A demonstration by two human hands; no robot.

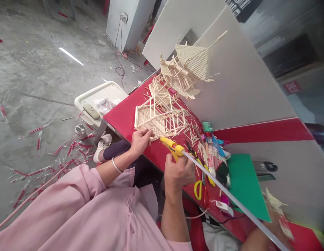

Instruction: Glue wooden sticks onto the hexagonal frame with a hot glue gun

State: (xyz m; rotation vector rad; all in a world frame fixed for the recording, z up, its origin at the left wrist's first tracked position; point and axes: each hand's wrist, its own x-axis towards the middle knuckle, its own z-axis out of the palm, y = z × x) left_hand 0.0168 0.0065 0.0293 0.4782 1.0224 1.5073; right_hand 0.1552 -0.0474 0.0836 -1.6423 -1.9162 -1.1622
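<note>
My right hand (179, 170) is wrapped round a yellow hot glue gun (172, 145), whose nozzle points left towards the front edge of a model. A long clear glue stick (230, 197) runs out of the back of the gun to the lower right. My left hand (141, 141) is pinched closed at the near corner of the model's base. Whatever lies between its fingertips is too small to make out. The model (162, 120) is built of pale thin wooden sticks, with an open lattice in front and a tiered, slatted-roof tower (194, 59) behind.
Loose sticks (193, 134) lie on the red table (122, 120). To the right are yellow-handled scissors (197, 190), a green board (245, 184) and a white plug (224, 208). A person's arm (263, 238) shows at lower right. Wrappers (73, 148) litter the floor.
</note>
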